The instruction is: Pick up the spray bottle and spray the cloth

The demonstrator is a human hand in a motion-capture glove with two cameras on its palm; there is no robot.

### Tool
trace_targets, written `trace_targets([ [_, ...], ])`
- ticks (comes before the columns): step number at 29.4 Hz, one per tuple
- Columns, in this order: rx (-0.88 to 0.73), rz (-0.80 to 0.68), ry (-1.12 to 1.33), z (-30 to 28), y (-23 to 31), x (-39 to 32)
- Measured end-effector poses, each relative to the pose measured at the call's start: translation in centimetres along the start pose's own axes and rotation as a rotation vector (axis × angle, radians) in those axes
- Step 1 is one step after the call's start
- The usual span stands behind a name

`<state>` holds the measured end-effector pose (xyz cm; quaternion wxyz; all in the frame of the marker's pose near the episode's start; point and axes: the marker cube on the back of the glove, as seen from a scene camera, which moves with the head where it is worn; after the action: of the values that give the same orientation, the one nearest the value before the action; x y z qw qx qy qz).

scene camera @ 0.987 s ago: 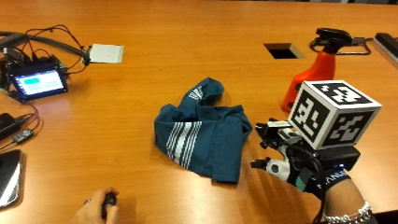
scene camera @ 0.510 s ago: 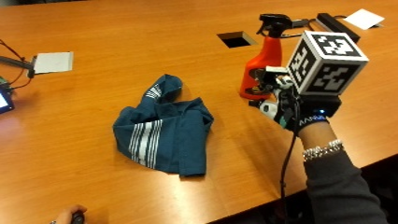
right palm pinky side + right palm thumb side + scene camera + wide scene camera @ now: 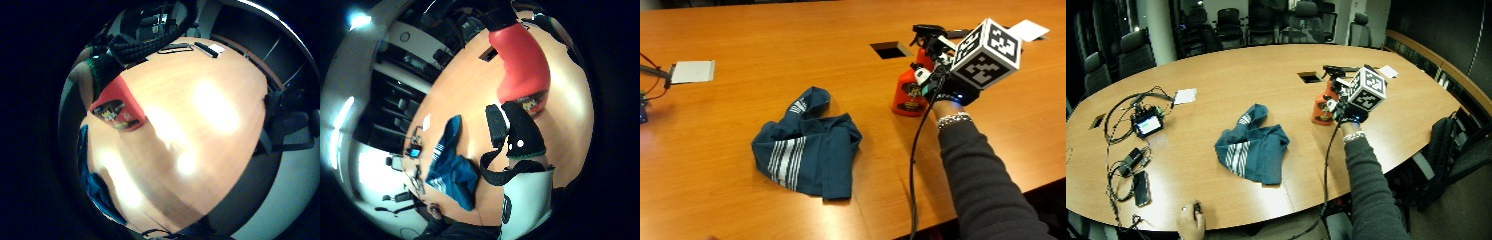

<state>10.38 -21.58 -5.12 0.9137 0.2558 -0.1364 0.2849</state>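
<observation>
Hand (image 3: 941, 85) beside spray bottle (image 3: 909, 95) (upright)

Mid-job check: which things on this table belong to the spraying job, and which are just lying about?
Job: red spray bottle; blue striped cloth; gloved right hand at the bottle.
Lying about: white paper; small screen with cables; phone.

I am seeing the red spray bottle (image 3: 117, 107) lying close beside my palm on the orange table (image 3: 210, 130), with the blue cloth (image 3: 92, 187) just beyond it.
</observation>
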Motion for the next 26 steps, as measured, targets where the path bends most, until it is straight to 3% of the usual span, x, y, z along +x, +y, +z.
trace_targets([
  [7, 0.088, 0.141, -0.307, 3.2, 0.1, 0.1],
  [19, 0.238, 0.195, -0.552, 2.4, -0.8, -0.5],
  [22, 0.296, 0.158, -0.567, 2.3, -1.2, -0.4],
  [26, 0.487, 0.043, -0.528, 1.5, -1.4, 0.2],
])
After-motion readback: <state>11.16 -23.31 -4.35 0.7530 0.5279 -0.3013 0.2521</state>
